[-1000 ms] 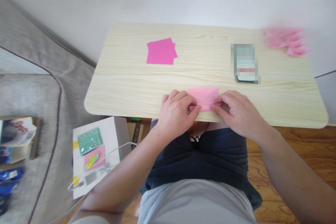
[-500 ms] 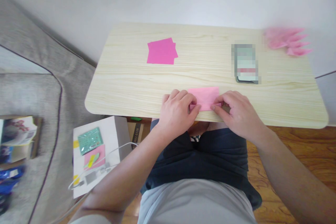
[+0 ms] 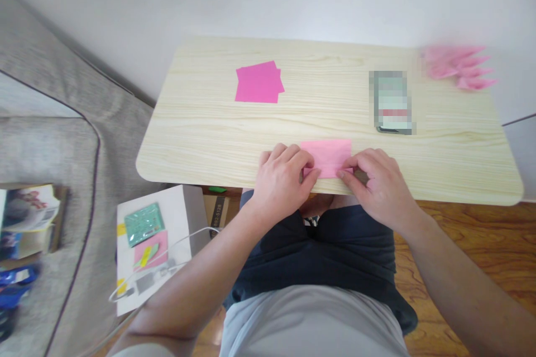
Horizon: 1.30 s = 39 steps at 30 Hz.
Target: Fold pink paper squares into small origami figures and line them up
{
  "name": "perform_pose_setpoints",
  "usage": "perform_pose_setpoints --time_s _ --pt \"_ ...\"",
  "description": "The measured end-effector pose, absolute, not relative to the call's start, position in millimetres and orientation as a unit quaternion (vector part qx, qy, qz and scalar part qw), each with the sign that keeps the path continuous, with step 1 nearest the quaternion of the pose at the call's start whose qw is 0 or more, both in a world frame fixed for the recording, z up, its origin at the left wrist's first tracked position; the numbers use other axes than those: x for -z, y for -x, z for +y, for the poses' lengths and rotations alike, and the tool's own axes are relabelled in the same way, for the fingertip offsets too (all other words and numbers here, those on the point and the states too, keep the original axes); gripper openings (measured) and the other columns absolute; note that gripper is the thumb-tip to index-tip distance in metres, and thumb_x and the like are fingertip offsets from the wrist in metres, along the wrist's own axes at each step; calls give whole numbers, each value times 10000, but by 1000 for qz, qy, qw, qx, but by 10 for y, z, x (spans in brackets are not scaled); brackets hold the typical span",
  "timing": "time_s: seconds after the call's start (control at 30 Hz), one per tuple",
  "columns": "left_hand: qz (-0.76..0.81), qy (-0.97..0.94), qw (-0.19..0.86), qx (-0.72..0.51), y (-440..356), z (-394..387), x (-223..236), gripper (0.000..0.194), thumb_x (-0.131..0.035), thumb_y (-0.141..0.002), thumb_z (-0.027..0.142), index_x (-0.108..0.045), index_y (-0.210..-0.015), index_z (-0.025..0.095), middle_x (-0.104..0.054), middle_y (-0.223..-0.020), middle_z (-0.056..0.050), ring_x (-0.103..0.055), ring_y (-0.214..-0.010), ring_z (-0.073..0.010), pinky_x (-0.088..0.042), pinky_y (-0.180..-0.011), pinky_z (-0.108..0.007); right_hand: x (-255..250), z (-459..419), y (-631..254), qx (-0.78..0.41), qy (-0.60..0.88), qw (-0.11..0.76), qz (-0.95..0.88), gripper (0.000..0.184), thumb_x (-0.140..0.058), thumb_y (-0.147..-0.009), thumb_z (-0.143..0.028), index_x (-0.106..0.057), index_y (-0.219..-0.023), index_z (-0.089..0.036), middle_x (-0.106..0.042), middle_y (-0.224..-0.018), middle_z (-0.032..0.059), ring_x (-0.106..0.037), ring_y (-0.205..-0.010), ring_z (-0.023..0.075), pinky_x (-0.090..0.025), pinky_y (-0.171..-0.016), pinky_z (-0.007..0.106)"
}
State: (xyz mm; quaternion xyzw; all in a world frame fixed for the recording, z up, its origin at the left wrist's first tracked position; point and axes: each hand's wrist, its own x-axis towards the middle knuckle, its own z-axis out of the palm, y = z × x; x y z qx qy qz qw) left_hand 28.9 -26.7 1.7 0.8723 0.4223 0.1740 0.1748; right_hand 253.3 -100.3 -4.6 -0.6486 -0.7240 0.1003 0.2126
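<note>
Pink sheet [image 3: 329, 153], one: I have it on the table [image 3: 201, 139] at the near edge, between left hand [image 3: 282, 175] and right hand [image 3: 379, 184], a faint crease running across its lower part. Left: thumb and forefinger drawn together, pinching the paper near its lower left corner, remaining fingers curled above. Right: thumb and forefinger likewise closed on the lower right side, a small hollow behind the tips. Magenta sheets [image 3: 257, 83], overlapping askew, left of centre toward the far edge. Phone [image 3: 392, 100], one, lying right of centre, mostly pixelated in my view. Folded pieces [image 3: 456, 67], pink, pointed, clustered at the far right corner; too blurred for me to count. White box [image 3: 173, 203], one, beside and below the table's left end, bearing a green packet [image 3: 144, 225], a pink square [image 3: 161, 242] and a white cable. Sofa [image 3: 117, 145], grey, far left, blurred goods on it.
</note>
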Motion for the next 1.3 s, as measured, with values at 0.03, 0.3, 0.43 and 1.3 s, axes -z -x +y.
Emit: perform_pose_setpoints --time_s 0.03,0.3,0.43,1.3 --pt "423 -872 175 -175 -290 -266 -15 155 -634 -989 391 -664 -941 247 -707 -1010 -40 -572 -1060 -263 -404 -920 -422 50 -1004 -2532 -100 650 214 -723 158 -597 -1008 -377 -671 -995 -237 -703 -988 80 -605 -995 290 -426 -873 440" --pt "427 -870 172 -178 -291 -266 1 160 -632 -990 395 -666 -943 245 -712 -1014 -39 -571 -1054 -260 -400 -925 -422 49 -986 -2513 -103 662 218 -710 102 -646 -969 -333 -681 -955 -239 -715 -960 70 -618 -980 287 -438 -869 439" --pt "428 -869 170 -179 -290 -270 6 158 -633 -990 396 -664 -948 247 -711 -1016 -36 -570 -1057 -262 -401 -925 -423 35 -981 -2500 -107 663 224 -706 85 -653 -963 -317 -686 -957 -239 -722 -954 64 -623 -974 284 -446 -870 437" --pt "375 -895 165 -175 -173 -328 -4 340 -504 -1036 227 -756 -1215 368 -686 -1270 -42 -547 -1150 -259 -409 -966 -451 133 -1142 -2431 -74 689 309 -652 196 -609 -985 -300 -659 -1167 -246 -718 -1017 76 -647 -978 276 -473 -925 464"
